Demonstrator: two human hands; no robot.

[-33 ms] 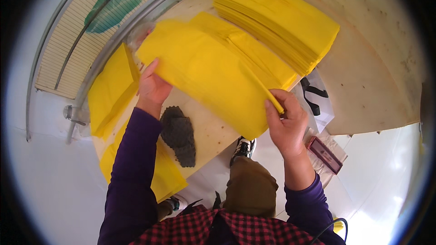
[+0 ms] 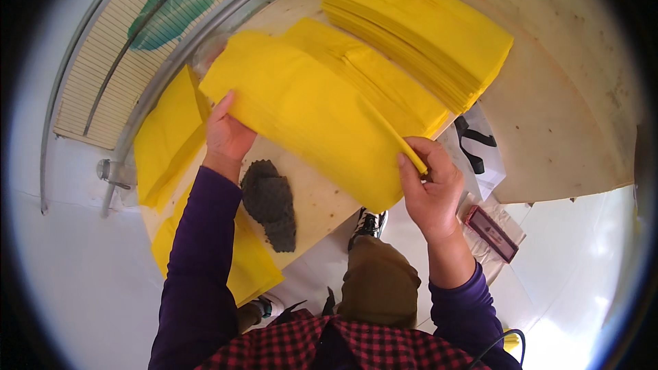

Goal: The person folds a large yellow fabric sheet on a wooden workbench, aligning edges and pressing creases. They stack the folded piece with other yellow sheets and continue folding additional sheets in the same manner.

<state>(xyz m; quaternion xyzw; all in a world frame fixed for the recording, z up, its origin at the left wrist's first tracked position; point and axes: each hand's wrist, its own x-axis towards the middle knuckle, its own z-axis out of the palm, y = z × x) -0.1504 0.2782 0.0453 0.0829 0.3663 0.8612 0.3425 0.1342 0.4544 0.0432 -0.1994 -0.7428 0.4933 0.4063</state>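
A long piece of yellow cloth (image 2: 301, 109) with a folded right edge is stretched between my two hands above the table. My left hand (image 2: 230, 133) grips its near left edge, thumb on top, the other fingers hidden underneath. At the right end, my right hand (image 2: 433, 181) pinches the folded edge between thumb and fingers. Directly beyond the held piece lies more folded yellow cloth (image 2: 397, 85), partly covered by it. A dark grey scrap of cloth with a jagged edge (image 2: 269, 202) rests on the table near my left forearm.
A thick stack of folded yellow cloth (image 2: 418, 24) stands at the far side of the pale table (image 2: 329, 209). More yellow pieces (image 2: 168, 137) lie at the left by a metal rail. On the right are a white bag with black straps (image 2: 480, 147) and a dark red box (image 2: 491, 234).
My left hand and the left end of the held yellow cloth have shifted very slightly to the left. My right hand has barely moved.
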